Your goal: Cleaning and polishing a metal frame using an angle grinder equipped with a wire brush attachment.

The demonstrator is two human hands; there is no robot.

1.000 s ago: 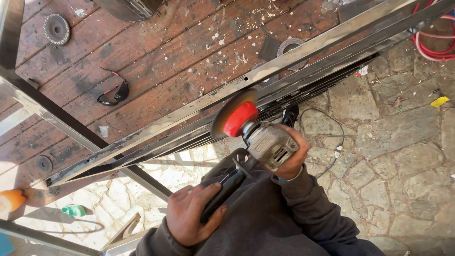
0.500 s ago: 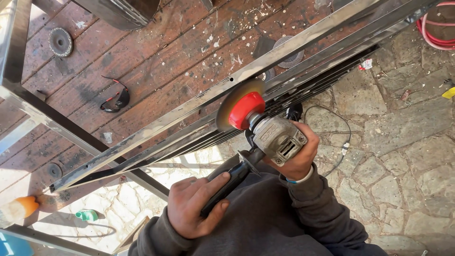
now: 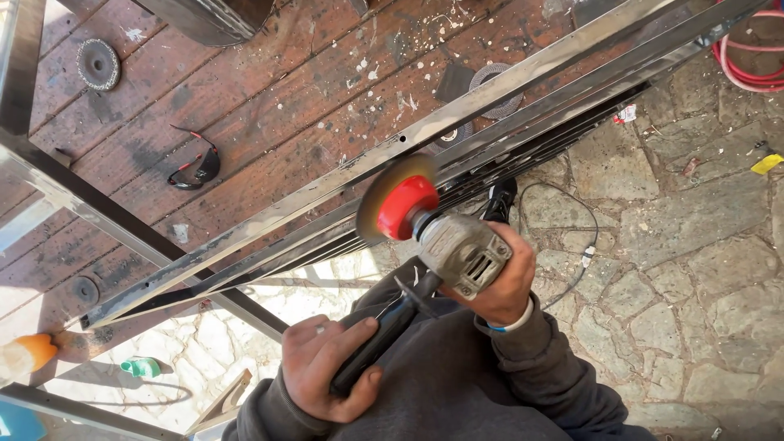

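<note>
Left hand: the left hand (image 3: 331,367) is clenched around the black side handle (image 3: 380,335) of an angle grinder (image 3: 453,249), low in the view, above a dark sleeve.
Right hand: the right hand (image 3: 502,278) grips the grinder's grey body from below and behind, fingers wrapped round it.
Grinder: held tilted, its head pointing up and left; a red hub (image 3: 406,207) sits behind a round disc (image 3: 384,196).
Disc: its edge meets the long bright steel bar (image 3: 490,90) that runs diagonally across the view; whether it truly touches I cannot tell.
Frame: further metal bars lie parallel just beneath the first one, joined to a crossing bar (image 3: 90,208) at left.
Bench: a reddish wooden bench (image 3: 269,106) lies beyond the bars, carrying safety glasses (image 3: 196,167) and a spare disc (image 3: 98,64).
Floor: stone paving (image 3: 694,269) at right, with a thin cable (image 3: 588,245) and coiled red hose (image 3: 747,57).
</note>
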